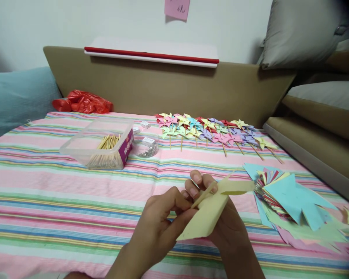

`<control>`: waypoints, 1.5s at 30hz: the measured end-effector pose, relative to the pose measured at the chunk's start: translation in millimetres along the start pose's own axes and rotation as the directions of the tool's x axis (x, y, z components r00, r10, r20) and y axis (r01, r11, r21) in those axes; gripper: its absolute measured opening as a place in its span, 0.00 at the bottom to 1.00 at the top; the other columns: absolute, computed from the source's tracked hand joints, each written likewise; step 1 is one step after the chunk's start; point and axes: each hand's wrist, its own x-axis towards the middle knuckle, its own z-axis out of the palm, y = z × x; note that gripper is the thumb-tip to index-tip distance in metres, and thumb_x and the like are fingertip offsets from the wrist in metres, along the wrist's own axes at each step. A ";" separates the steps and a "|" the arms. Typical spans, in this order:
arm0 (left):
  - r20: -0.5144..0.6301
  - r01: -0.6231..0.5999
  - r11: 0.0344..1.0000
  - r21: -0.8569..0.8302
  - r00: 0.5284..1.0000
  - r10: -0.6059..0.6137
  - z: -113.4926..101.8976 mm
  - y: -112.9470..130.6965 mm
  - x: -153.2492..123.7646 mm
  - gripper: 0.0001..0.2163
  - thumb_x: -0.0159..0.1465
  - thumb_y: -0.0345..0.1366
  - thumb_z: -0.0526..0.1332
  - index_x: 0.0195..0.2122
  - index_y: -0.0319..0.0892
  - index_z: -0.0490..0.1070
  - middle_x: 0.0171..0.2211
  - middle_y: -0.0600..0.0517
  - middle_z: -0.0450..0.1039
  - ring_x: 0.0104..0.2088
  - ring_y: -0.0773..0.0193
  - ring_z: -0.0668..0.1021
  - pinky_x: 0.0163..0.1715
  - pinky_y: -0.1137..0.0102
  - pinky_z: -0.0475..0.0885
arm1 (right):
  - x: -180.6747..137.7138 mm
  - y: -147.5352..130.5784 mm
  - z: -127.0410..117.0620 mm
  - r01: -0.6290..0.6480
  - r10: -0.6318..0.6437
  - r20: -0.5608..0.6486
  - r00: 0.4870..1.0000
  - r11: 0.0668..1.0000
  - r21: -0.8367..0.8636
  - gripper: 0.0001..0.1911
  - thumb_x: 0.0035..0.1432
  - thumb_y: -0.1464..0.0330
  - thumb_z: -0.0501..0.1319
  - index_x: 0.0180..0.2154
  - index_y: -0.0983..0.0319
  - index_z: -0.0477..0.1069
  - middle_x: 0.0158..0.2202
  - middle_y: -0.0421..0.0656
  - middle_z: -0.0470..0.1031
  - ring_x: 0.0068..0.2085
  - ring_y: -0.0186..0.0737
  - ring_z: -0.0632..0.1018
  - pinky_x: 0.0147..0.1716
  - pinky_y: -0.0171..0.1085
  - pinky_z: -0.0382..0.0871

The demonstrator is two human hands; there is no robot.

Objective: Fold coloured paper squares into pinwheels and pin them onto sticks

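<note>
My left hand (158, 223) and my right hand (223, 221) meet low in the middle, over the striped sheet. Both pinch a pale yellow cut paper square (205, 217), its flaps partly folded up. The fingers of both hands are closed on the paper near its upper corner. A flap of the yellow paper (237, 187) sticks out to the right. Just right of my hands lies a stack of cut coloured papers (291, 209) with a light blue sheet on top.
A row of finished paper pinwheels on sticks (209, 131) lies further back. A clear plastic box of wooden sticks (103, 145) sits at left, with a small container of pins (147, 149) beside it. A red plastic bag (83, 102) lies by the brown headboard.
</note>
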 end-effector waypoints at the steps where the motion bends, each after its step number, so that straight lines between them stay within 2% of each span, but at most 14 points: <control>1: 0.000 -0.051 0.998 0.041 0.999 0.051 -1.0 1.8 1.6 0.12 0.66 0.34 0.63 0.27 0.44 0.63 0.24 0.57 0.68 0.24 0.70 0.69 0.24 0.74 0.61 | -0.2 0.3 0.8 0.002 -0.002 0.004 1.000 1.000 0.007 0.07 0.55 0.64 0.72 0.31 0.55 0.76 0.40 0.37 0.67 0.38 0.34 0.72 0.37 0.34 0.70; 4: 0.021 -0.174 0.978 0.112 0.985 0.173 -2.4 7.3 6.1 0.12 0.67 0.32 0.61 0.28 0.43 0.61 0.22 0.60 0.65 0.22 0.72 0.65 0.22 0.76 0.58 | -0.1 1.3 3.2 0.019 -0.019 -0.002 1.000 0.999 0.031 0.08 0.55 0.64 0.73 0.32 0.55 0.75 0.38 0.37 0.68 0.37 0.32 0.73 0.39 0.33 0.70; 6: 0.029 -0.205 0.970 0.132 0.979 0.203 -3.0 10.8 8.3 0.12 0.67 0.31 0.61 0.27 0.43 0.60 0.21 0.61 0.63 0.21 0.73 0.64 0.22 0.77 0.58 | 0.2 1.7 4.1 0.023 -0.023 -0.003 1.000 0.999 0.033 0.09 0.54 0.64 0.74 0.32 0.55 0.75 0.36 0.36 0.69 0.36 0.32 0.72 0.39 0.32 0.69; 10: 0.031 -0.204 0.968 0.146 0.979 0.202 -4.8 16.2 10.3 0.13 0.67 0.31 0.61 0.27 0.43 0.59 0.21 0.61 0.61 0.21 0.74 0.63 0.22 0.78 0.58 | 0.5 2.0 3.4 0.031 -0.031 0.011 0.999 1.000 0.004 0.12 0.52 0.62 0.75 0.32 0.54 0.73 0.32 0.36 0.68 0.35 0.32 0.71 0.37 0.33 0.67; 18: 0.067 -0.196 0.970 0.147 0.980 0.188 -7.2 17.5 11.3 0.13 0.67 0.29 0.61 0.28 0.43 0.58 0.22 0.62 0.61 0.22 0.74 0.63 0.22 0.79 0.58 | -0.5 4.8 2.1 0.035 -0.035 -0.009 0.999 0.999 0.005 0.16 0.49 0.58 0.76 0.33 0.52 0.71 0.33 0.35 0.67 0.34 0.34 0.70 0.36 0.35 0.65; 28: 0.100 -0.194 0.969 0.155 0.978 0.180 -8.2 16.3 12.0 0.12 0.68 0.29 0.59 0.29 0.43 0.59 0.23 0.61 0.62 0.23 0.74 0.64 0.24 0.79 0.58 | 0.5 7.2 0.3 0.061 -0.062 0.016 0.998 0.997 0.052 0.11 0.55 0.64 0.73 0.34 0.53 0.72 0.32 0.35 0.68 0.34 0.31 0.71 0.37 0.33 0.66; 34: 0.079 -0.103 0.980 0.171 0.993 0.090 -9.4 6.3 10.5 0.11 0.68 0.32 0.58 0.27 0.44 0.60 0.22 0.59 0.62 0.22 0.71 0.64 0.23 0.76 0.59 | 5.5 9.4 4.1 0.040 -0.037 -0.050 0.998 0.998 0.052 0.08 0.58 0.64 0.71 0.34 0.56 0.73 0.32 0.35 0.70 0.33 0.31 0.72 0.33 0.31 0.66; 38: 0.091 0.042 0.995 0.094 0.995 -0.050 -8.7 -6.9 7.5 0.13 0.69 0.38 0.58 0.27 0.44 0.60 0.21 0.59 0.63 0.21 0.70 0.67 0.22 0.75 0.61 | 9.7 11.8 7.6 0.070 -0.070 -0.103 0.992 0.998 -0.007 0.06 0.58 0.64 0.70 0.36 0.56 0.75 0.30 0.37 0.71 0.30 0.30 0.69 0.30 0.30 0.67; 41: 0.083 0.166 0.985 0.042 0.982 -0.169 -7.5 -15.2 5.7 0.14 0.69 0.43 0.59 0.27 0.45 0.61 0.20 0.58 0.65 0.20 0.69 0.67 0.18 0.75 0.61 | 13.5 13.9 8.5 0.025 -0.035 -0.175 0.984 0.998 -0.059 0.10 0.57 0.62 0.71 0.34 0.60 0.75 0.29 0.38 0.71 0.29 0.30 0.69 0.28 0.29 0.67; 43: 0.029 0.210 0.978 0.021 0.977 -0.210 -6.1 -18.3 6.8 0.15 0.68 0.45 0.59 0.27 0.45 0.63 0.19 0.58 0.65 0.20 0.68 0.68 0.19 0.76 0.63 | 16.8 15.7 7.7 0.024 -0.041 -0.227 0.973 0.997 -0.079 0.13 0.56 0.59 0.71 0.36 0.60 0.74 0.31 0.38 0.72 0.30 0.31 0.71 0.30 0.30 0.69; 45: -0.097 0.225 0.974 -0.027 0.969 -0.227 -4.1 -19.6 10.5 0.16 0.68 0.48 0.60 0.27 0.44 0.64 0.19 0.58 0.65 0.21 0.68 0.69 0.22 0.76 0.66 | 20.2 18.3 5.4 0.058 -0.086 -0.305 0.948 0.993 -0.102 0.20 0.55 0.54 0.71 0.43 0.58 0.72 0.38 0.39 0.75 0.35 0.33 0.75 0.35 0.33 0.72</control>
